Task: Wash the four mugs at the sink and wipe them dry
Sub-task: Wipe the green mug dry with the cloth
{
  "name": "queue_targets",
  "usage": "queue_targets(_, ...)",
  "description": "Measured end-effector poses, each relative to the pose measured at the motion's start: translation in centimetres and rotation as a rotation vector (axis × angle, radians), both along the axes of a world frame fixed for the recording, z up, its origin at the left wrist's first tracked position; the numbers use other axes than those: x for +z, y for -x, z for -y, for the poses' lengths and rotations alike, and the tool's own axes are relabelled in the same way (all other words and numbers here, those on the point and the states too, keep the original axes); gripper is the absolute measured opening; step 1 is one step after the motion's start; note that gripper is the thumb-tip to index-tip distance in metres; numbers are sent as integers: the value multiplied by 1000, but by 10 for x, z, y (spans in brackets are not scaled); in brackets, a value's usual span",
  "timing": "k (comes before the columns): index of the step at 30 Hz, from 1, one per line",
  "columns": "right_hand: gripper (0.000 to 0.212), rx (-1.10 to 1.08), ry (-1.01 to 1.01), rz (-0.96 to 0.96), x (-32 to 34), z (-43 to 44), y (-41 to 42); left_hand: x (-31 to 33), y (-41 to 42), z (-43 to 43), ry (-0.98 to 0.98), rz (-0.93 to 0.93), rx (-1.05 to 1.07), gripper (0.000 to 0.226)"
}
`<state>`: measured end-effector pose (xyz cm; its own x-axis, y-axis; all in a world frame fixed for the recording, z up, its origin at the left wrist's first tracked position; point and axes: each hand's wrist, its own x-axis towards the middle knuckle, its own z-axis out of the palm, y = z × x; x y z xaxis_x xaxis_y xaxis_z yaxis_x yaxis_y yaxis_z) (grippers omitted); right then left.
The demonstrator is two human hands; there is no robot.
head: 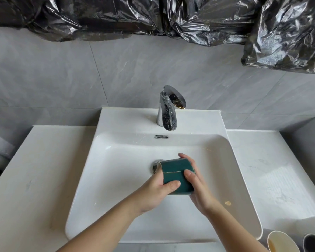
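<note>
Green mug (173, 168) with a thin gold line, tipped sideways, gripped by left hand (153, 193) and right hand (198, 190).

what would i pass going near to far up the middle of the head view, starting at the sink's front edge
sink front rim → green mug → overflow slot → faucet → grey tiled wall → black plastic sheeting
</note>
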<state>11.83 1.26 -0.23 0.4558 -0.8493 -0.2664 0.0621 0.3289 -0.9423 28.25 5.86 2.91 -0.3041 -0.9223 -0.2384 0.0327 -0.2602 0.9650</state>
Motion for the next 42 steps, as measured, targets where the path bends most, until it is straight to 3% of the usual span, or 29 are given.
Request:
queue_targets(2, 67, 67, -209, 80, 4, 3, 2, -2, -4, -1, 125, 232, -52, 59)
queue_targets(4, 52, 147, -402, 119, 15, 5, 5, -4, -6, -2, 349, 593, -146, 62)
queue_targets(6, 39, 115, -514, 148, 22, 5, 2, -6, -5, -2, 436, 675, -152, 60)
queue_targets(8, 43, 20, -469, 152, 19, 3, -2, -4, -2, 0, 352, 529, -82, 56)
queue_targets(10, 55, -47, -325, 144, 12, 2, -6, 2, 0, 3, 183, 230, -10, 52)
queue_targets(12, 61, -69, -181, 105, 7, 1, -5, 8, 1, 4, 64, 46, 32, 49)
queue_targets(15, 69, 0, -157, 105, 7, 2, -2, 9, -4, 6, 53, 80, 27, 49)
queue_targets(18, 90, 39, -373, 191, 13, 9, 5, 5, -11, 6, 188, 260, -99, 52)
queue_targets(20, 81, 110, -425, 198, 21, 13, 5, 6, -11, 7, 319, 430, -155, 56)
queue_targets(21, 72, 130, -419, 194, 24, 13, 3, 9, -9, 8, 325, 430, -159, 56)
queue_targets(25, 48, -8, -212, 155, 18, 14, -3, 16, -5, 12, 74, 141, -79, 54)
queue_targets(29, 67, -25, 112, 3, 16, 12, 2, 15, -10, 16, -144, -20, -17, 51)
queue_targets(32, 74, 0, 230, -59, 20, 14, 5, 15, -18, 17, -201, -84, 31, 61)
queue_targets(38, 65, -61, 189, -18, 16, 10, 4, 12, -26, 13, -223, -201, 212, 59)
queue_targets(42, 60, -212, 8, 191, 15, 1, -1, 7, -39, 3, -215, -465, 560, 48)
